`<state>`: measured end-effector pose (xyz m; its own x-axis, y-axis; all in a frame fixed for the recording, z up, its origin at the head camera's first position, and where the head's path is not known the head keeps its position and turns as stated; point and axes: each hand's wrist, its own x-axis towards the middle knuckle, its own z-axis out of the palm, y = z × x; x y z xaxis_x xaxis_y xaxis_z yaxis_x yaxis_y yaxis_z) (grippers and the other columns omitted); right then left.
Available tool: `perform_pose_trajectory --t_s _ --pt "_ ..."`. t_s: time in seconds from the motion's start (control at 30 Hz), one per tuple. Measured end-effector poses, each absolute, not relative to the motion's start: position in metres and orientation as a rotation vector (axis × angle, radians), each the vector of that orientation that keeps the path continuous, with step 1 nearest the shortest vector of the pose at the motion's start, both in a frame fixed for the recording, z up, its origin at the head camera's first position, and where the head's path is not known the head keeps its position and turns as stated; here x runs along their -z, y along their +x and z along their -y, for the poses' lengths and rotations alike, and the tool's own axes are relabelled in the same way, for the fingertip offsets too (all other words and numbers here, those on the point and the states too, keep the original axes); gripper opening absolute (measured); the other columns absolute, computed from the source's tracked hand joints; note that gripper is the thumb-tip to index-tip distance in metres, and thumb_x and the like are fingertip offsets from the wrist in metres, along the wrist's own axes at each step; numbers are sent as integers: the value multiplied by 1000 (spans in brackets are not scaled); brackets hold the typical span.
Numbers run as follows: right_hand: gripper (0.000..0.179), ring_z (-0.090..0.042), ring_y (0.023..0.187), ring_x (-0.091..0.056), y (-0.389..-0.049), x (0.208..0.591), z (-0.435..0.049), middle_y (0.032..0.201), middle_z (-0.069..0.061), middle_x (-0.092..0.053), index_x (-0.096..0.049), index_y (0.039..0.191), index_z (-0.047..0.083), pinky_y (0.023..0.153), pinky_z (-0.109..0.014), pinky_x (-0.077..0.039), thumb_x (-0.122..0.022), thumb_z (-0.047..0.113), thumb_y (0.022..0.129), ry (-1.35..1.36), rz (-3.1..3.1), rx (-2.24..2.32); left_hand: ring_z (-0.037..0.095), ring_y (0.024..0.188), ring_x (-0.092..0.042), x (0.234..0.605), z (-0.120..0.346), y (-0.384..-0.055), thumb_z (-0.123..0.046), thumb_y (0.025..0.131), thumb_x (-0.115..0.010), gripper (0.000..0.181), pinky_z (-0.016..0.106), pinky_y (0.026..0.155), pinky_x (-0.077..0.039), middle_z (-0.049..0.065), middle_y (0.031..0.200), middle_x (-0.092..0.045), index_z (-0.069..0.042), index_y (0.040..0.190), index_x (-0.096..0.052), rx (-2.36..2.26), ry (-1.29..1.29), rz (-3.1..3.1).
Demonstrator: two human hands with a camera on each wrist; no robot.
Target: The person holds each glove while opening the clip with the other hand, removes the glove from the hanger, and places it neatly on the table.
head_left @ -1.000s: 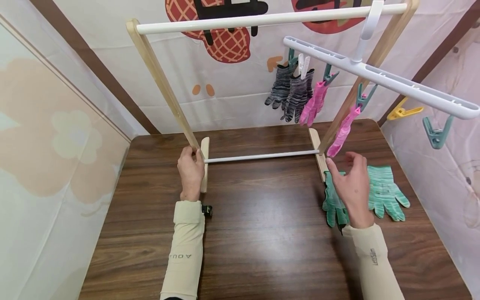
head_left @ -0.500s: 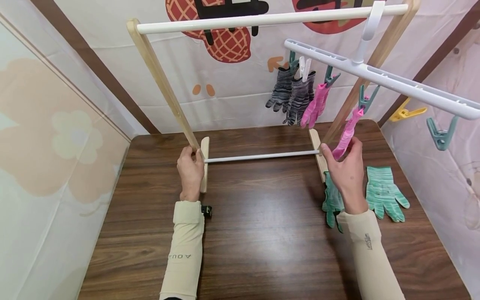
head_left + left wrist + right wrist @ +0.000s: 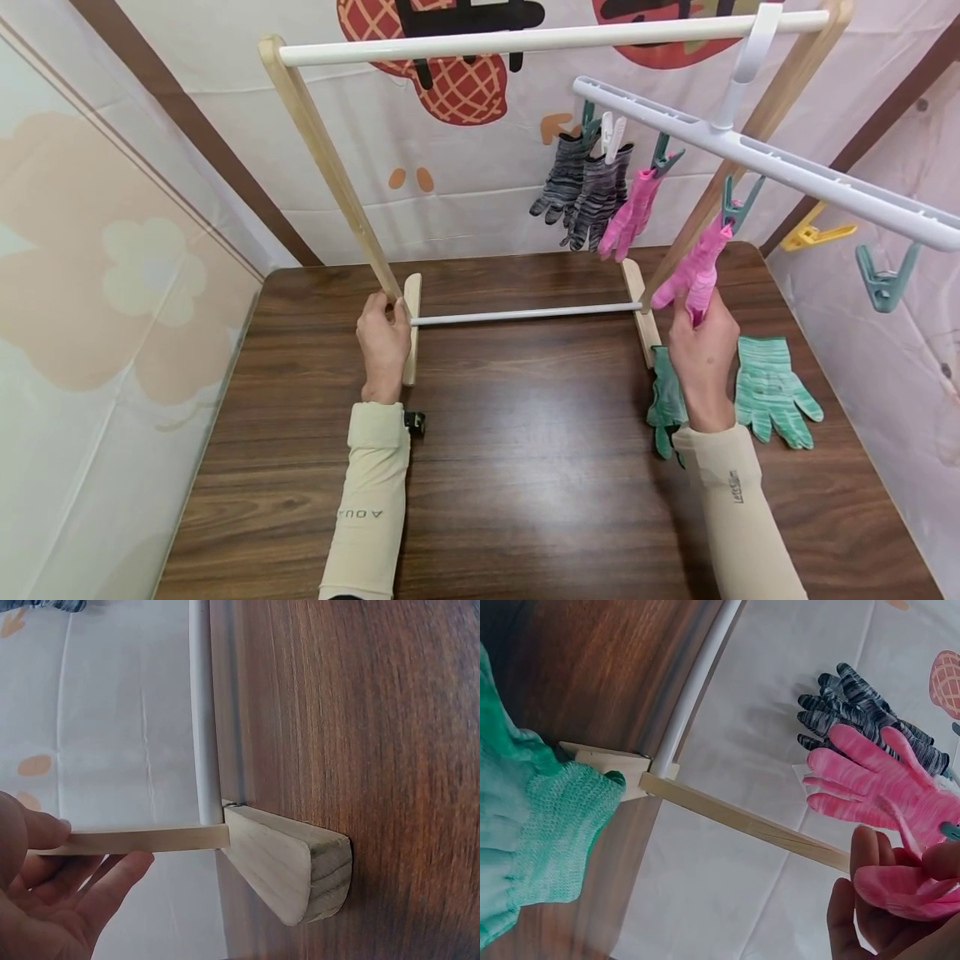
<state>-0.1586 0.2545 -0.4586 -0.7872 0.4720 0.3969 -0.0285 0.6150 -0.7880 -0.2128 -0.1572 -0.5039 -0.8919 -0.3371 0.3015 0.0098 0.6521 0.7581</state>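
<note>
My left hand (image 3: 384, 346) grips the foot of the rack's left wooden post (image 3: 330, 171); in the left wrist view the thumb lies on one side of the post (image 3: 165, 840) and the fingers on the other. My right hand (image 3: 703, 354) pinches the lower part of a pink glove (image 3: 705, 258), which hangs from a green clothespin (image 3: 738, 204) on the grey hanger (image 3: 720, 140). Farther along hang another pink glove (image 3: 633, 212) and black-and-grey gloves (image 3: 597, 192), held by green and white clothespins. In the right wrist view, fingers hold the pink glove (image 3: 892, 892).
Green gloves (image 3: 772, 387) lie on the dark wooden table (image 3: 525, 467), partly under my right hand and sleeve. A yellow clothespin (image 3: 816, 233) and a green clothespin (image 3: 887, 279) hang bare at the hanger's right. A white lower bar (image 3: 525, 314) joins the rack's feet.
My right hand has moved from beside the nearer pink glove to grasping its lower part, and that glove has turned and spread. The left hand stays at the post.
</note>
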Motion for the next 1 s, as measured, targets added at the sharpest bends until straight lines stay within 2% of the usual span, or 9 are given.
perform_pose_trajectory --t_s 0.3,0.53,0.73,0.83,1.0 --pt "29 -19 57 -35 -152 461 -254 63 -5 -39 -59 85 2 52 -27 -24 -61 24 105 -287 2223 -1115 39 105 -73 503 156 -213 -14 106 -58 24 47 88 -63 22 119 -68 5 116 -69 1148 250 2441" --pt "24 -16 56 -34 -145 461 -254 64 -5 -39 -60 90 2 51 -27 -25 -57 20 105 -280 2252 -1162 39 106 -73 502 157 -212 -12 106 -57 27 47 89 -62 24 123 -66 7 124 -67 1172 222 2458" --pt "23 -17 56 -34 -145 460 -256 64 -6 -39 -61 92 1 51 -27 -25 -58 20 105 -265 2260 -1162 36 98 -69 497 147 -203 -17 106 -59 32 48 81 -60 21 128 -61 0 133 -61 1137 282 2488" --pt "23 -17 57 -34 -145 461 -257 64 -6 -39 -61 92 1 51 -27 -25 -58 20 105 -262 2258 -1168 33 97 -67 493 138 -196 -18 106 -59 35 44 78 -57 19 130 -57 -3 137 -56 1103 325 2424" --pt "26 -17 57 -34 -145 462 -258 64 -5 -38 -60 89 2 52 -27 -25 -59 23 105 -253 2259 -1167 31 100 -64 485 120 -189 -14 104 -60 28 37 74 -52 16 125 -55 -5 129 -54 1083 355 2228"
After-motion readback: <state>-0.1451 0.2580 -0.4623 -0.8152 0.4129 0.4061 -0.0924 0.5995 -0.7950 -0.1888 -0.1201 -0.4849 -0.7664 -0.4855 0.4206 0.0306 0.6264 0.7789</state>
